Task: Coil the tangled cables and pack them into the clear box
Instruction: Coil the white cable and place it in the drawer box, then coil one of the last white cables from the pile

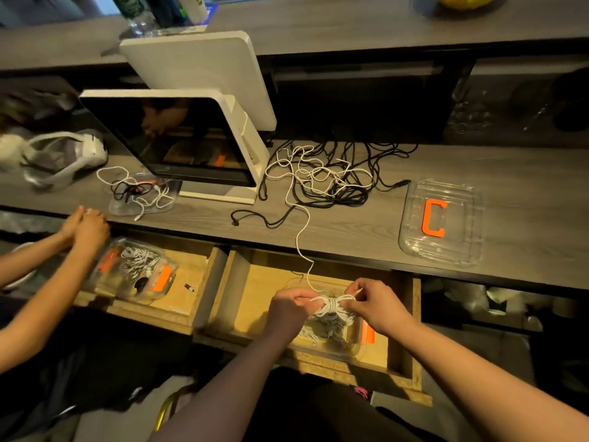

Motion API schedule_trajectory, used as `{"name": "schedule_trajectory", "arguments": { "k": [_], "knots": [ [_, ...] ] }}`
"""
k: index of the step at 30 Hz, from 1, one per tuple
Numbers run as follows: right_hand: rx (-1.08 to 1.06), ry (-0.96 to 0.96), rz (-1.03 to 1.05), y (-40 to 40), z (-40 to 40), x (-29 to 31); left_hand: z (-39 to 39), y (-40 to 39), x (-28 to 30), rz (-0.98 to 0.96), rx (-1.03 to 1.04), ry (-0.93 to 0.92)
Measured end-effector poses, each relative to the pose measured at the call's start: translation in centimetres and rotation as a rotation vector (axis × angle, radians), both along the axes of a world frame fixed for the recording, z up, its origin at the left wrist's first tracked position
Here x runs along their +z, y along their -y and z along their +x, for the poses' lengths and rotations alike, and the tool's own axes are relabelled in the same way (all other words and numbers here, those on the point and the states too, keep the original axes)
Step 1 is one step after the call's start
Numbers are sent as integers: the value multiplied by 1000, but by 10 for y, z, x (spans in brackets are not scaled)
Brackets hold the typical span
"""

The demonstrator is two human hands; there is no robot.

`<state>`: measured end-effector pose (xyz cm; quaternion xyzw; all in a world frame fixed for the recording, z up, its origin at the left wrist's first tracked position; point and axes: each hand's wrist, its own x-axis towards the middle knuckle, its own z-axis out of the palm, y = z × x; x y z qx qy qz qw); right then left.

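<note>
White cable coil (331,306) half-wound over clear box (357,346); tangled cables (322,177) on counter

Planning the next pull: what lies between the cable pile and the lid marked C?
Head view: one black plug end from the cable pile reaches toward the lid; otherwise bare desk.

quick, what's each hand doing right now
Left hand: grips the white cable coil.
Right hand: pinches the same coil's end.

Looks like a shop counter: white point-of-sale screen (178,138) on its stand at the grey wood-grain counter (366,224), open wooden drawers (220,282) underneath, raised customer ledge (350,23) at the far side with bottles (137,11) on it.
</note>
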<state>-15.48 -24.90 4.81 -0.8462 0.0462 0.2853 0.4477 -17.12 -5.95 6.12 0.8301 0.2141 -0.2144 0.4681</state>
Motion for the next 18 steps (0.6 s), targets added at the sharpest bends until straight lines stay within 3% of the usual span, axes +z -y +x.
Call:
{"name": "schedule_trajectory", "arguments": {
  "k": [3, 7, 11, 18],
  "knots": [
    [77, -20, -91, -2, 2, -5, -1, -5, -11, 122, -79, 62],
    [201, 11, -245, -3, 13, -6, 6, -24, -10, 57, 85, 78],
    [208, 10, -225, -11, 36, -9, 24, -48, -17, 17, 189, 66],
    [177, 2, -270, -39, 94, -16, 82, -70, -37, 13, 152, 115]
  ]
}}
